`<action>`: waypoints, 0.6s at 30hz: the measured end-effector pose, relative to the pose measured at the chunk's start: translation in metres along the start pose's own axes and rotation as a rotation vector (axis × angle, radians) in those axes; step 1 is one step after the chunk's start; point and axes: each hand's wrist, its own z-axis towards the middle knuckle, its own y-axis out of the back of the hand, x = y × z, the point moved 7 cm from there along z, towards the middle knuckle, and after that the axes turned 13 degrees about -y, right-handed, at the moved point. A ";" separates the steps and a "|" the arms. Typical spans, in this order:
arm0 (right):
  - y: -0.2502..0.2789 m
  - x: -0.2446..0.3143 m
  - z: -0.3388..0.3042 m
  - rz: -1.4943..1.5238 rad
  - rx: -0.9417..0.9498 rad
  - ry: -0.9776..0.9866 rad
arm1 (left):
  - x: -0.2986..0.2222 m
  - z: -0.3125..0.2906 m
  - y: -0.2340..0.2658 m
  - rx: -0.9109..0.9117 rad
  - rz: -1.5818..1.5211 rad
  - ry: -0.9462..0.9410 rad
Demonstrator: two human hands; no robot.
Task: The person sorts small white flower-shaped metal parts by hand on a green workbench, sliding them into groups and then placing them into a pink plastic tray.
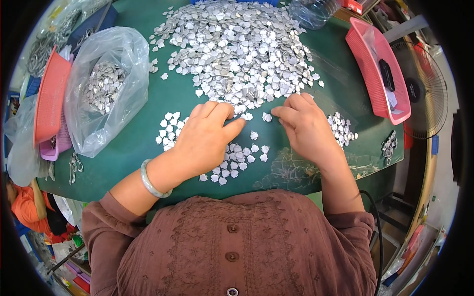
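Both bare hands rest low over a green tabletop [345,74], at the near edge of a big heap of small silvery metal charms [242,54]. My left hand [207,133] has bent fingers and its thumb stretched apart from them; a loose charm [248,116] lies right by the thumb tip. My right hand [306,126] points its index finger beside another single charm [267,118], its other fingers bent. Nothing held shows in either hand. Between and below the hands lies a spread cluster of charms [234,160]. Smaller groups sit left of my left hand [170,127] and right of my right hand [341,129].
A clear plastic bag [133,93] of charms stands at left, beside stacked pink baskets [44,98]. At right are a long pink basket [363,64] holding a dark object, a fan [419,91] and metal clasps [389,145]. A clear plastic bottle [312,12] lies at the back.
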 end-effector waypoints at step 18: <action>-0.002 -0.007 -0.002 0.036 0.019 -0.137 | -0.001 -0.007 0.000 -0.029 -0.028 0.005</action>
